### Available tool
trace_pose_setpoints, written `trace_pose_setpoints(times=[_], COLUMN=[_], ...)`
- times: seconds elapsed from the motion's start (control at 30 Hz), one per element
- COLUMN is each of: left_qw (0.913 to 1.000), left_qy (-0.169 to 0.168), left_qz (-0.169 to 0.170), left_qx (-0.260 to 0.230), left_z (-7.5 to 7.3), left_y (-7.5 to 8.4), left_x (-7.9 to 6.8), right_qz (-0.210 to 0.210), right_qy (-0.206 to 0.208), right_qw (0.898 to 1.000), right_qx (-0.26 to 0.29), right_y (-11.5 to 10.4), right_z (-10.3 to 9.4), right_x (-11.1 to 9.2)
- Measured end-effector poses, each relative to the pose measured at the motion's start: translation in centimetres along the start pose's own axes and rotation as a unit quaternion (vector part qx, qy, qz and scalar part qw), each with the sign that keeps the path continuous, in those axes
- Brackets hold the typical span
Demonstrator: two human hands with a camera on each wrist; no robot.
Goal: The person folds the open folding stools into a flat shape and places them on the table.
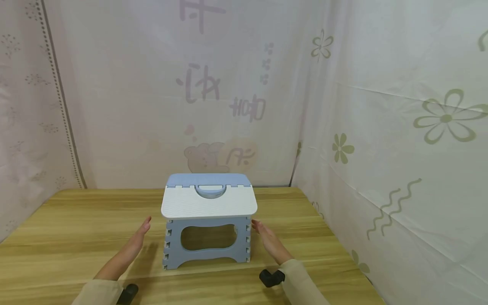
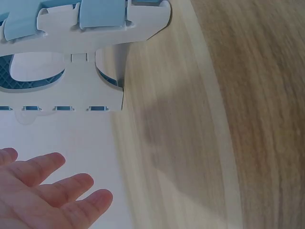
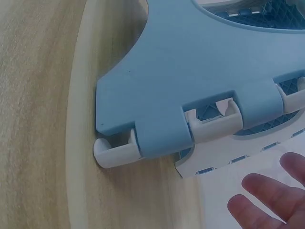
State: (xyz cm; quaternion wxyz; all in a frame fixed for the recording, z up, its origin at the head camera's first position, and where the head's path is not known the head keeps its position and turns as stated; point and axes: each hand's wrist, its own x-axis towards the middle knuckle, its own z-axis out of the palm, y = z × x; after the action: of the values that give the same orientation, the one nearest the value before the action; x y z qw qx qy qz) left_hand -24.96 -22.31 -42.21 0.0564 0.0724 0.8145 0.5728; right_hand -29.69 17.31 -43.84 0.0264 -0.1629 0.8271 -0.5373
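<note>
A folding step stool (image 1: 209, 203), white and light blue, stands unfolded on the wooden table. Its top has a blue carry handle (image 1: 210, 191), and an oval hole opens in its blue front leg panel. To the left of the stool is my left hand (image 1: 134, 242), apart from it, with fingers straight; the left wrist view shows those fingers (image 2: 43, 169) spread near the stool's white side. My right hand (image 1: 270, 241) is close to the stool's right side, fingers extended. In the right wrist view its fingers (image 3: 271, 193) are apart from the hinged leg edge (image 3: 164, 131).
The wooden table (image 1: 95, 220) spreads around the stool on both sides. Behind it hangs a pale printed curtain (image 1: 145, 106), and another curtain with flowers (image 1: 381, 106) runs along the right edge. Black straps or mounts (image 1: 272, 278) sit at both wrists.
</note>
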Motion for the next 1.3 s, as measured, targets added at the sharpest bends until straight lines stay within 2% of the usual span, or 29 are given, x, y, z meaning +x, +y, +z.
trace_pose_setpoints(times=[0.43, 1.07, 1.3], left_qw=[0.9998, 0.9989, 0.9985], left_qy=[-0.007, -0.004, -0.009], left_qz=[-0.016, -0.034, -0.027], left_qx=[0.005, 0.03, 0.047], left_z=[0.2, 0.8, 1.1], left_y=[0.0, 0.1, -0.2], left_x=[0.0, 0.3, 0.4], right_qz=[-0.008, 0.003, -0.007], right_qy=[-0.028, -0.026, -0.033], right_qw=[1.0, 1.0, 0.999], right_qx=[0.001, -0.012, -0.01], right_y=[0.1, -0.1, -0.2], right_z=[0.4, 0.9, 0.9], right_x=[0.2, 0.0, -0.2])
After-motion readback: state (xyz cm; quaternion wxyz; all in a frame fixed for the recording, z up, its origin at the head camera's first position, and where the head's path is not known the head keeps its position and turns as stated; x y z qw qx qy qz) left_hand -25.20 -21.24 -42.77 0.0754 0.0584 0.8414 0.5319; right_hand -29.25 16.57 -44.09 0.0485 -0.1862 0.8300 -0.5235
